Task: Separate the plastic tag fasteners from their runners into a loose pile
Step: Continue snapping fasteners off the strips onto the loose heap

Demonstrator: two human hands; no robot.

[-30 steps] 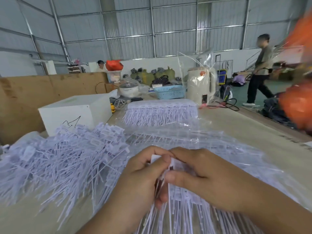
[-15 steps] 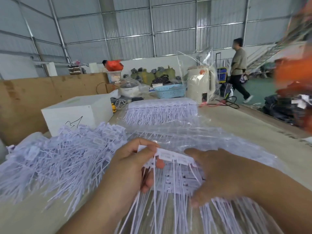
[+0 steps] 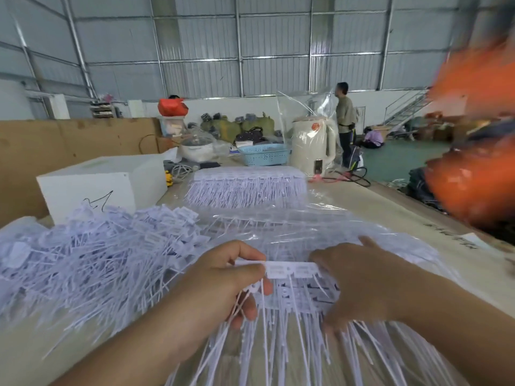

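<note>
A strip of white plastic tag fasteners (image 3: 292,270) on its runner spans between my two hands, its thin tails hanging toward me. My left hand (image 3: 223,285) pinches the strip's left end between thumb and fingers, with a few loose tails trapped under the fingers. My right hand (image 3: 359,282) grips the right end and lies over a stack of more strips (image 3: 301,299) on clear plastic wrap. A big loose pile of separated fasteners (image 3: 92,257) covers the table to the left.
A neat bundle of unseparated strips (image 3: 248,185) lies farther back, a white box (image 3: 100,185) at back left. Behind stand a blue basket (image 3: 264,154), a cream kettle (image 3: 313,143) and cables. A person stands beyond the table. A blurred orange shape (image 3: 473,151) fills the right edge.
My hands have drawn apart from a tight clasp, stretching one strip out between them. The person in the background walked from the right toward the kettle.
</note>
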